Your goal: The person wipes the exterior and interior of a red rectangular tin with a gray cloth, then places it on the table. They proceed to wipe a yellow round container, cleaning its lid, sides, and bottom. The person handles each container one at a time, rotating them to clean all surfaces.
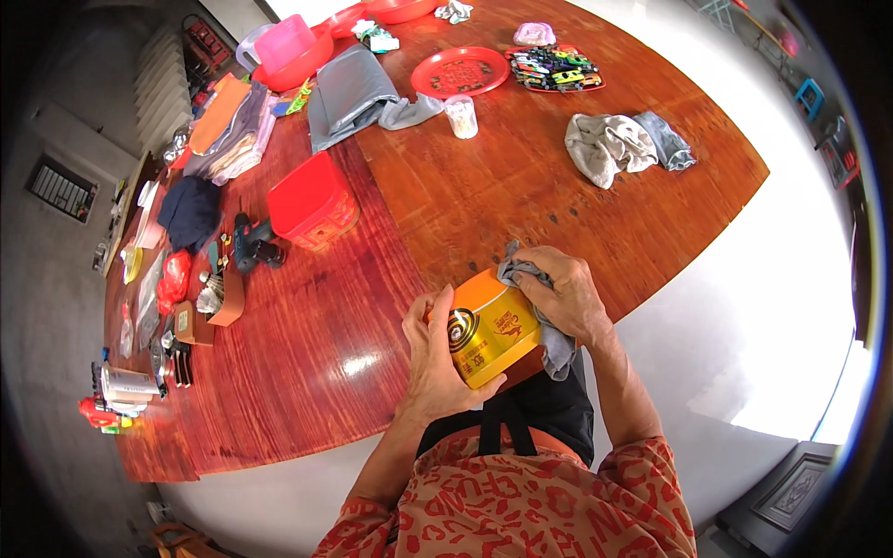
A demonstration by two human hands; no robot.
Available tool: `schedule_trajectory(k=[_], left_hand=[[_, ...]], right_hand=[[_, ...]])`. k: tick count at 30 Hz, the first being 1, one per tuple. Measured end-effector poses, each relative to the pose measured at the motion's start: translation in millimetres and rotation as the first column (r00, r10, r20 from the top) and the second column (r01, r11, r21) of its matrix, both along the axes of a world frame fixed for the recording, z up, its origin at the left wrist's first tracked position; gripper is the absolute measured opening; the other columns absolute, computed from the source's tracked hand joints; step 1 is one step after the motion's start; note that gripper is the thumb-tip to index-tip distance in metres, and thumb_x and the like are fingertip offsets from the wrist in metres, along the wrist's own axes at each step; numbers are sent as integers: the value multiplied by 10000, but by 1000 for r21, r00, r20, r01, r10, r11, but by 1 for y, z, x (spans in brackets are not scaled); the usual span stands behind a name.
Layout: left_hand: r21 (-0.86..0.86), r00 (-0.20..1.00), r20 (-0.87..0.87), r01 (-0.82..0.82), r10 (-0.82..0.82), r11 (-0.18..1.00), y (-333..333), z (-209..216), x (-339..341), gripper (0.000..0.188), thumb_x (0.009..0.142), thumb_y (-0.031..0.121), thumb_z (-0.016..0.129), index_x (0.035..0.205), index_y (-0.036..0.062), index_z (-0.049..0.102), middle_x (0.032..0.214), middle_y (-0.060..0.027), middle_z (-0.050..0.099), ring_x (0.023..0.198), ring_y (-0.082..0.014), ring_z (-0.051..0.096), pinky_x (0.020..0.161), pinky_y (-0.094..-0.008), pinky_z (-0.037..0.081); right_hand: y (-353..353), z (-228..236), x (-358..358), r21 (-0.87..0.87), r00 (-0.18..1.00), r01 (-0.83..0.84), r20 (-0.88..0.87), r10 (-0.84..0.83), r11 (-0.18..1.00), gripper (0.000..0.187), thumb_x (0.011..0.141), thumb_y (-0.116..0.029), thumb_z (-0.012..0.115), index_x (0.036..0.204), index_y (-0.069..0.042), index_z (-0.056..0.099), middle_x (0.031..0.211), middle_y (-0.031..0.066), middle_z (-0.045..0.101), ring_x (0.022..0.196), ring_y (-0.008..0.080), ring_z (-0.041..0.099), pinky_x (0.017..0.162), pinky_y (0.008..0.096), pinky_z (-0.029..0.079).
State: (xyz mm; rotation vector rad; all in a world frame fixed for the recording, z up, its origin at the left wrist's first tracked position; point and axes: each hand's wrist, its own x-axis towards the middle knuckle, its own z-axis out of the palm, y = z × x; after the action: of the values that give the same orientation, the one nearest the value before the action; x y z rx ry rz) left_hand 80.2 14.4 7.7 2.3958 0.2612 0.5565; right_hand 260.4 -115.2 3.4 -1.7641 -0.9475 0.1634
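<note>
A yellow tin (507,337) with an orange end and a printed dark spiral is tilted over the table's near edge, close to my body. My left hand (428,365) grips its left side, thumb along the upper edge and fingers beneath. A crumpled grey cloth (558,350) is bunched in my right hand (569,296), pressed against the tin's upper right. Part of that cloth hangs down along the tin's right side. The tin's underside is hidden from view.
On the reddish wooden table (307,372) stand a red square container (312,206) and a cordless drill (253,244). Farther back are a white cup (461,119), a red round tray (446,58) and a crumpled beige cloth (603,149). Folded fabrics (237,149) lie at the left.
</note>
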Motion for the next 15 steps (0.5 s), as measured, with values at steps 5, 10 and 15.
schedule_trajectory(k=[5,10,15], left_hand=[[6,997,-75,0,0,1000,0,8,4,1233,537,264,916,1499,16,187,1342,-233,347,1248,-381,343,1042,-532,328],[-62,997,-66,-45,41,997,-3,11,4,1194,567,304,902,1484,-6,204,1328,-216,368,1213,-383,372,1022,-534,338],[-50,997,-64,31,-34,998,2,-2,2,1190,576,281,897,1488,-10,190,1369,-253,314,1237,-406,324,1038,-536,326]], right_hand=[[-2,28,-13,20,916,-37,401,26,999,204,753,-79,691,954,-50,699,1061,67,689,803,267,650,697,353,555],[4,44,-41,-35,730,-70,680,75,997,208,683,-124,726,882,-73,699,977,-30,664,788,183,584,559,296,541],[5,62,-58,-164,650,-81,739,177,983,252,668,-129,712,908,-55,691,864,-22,605,764,175,565,525,304,530]])
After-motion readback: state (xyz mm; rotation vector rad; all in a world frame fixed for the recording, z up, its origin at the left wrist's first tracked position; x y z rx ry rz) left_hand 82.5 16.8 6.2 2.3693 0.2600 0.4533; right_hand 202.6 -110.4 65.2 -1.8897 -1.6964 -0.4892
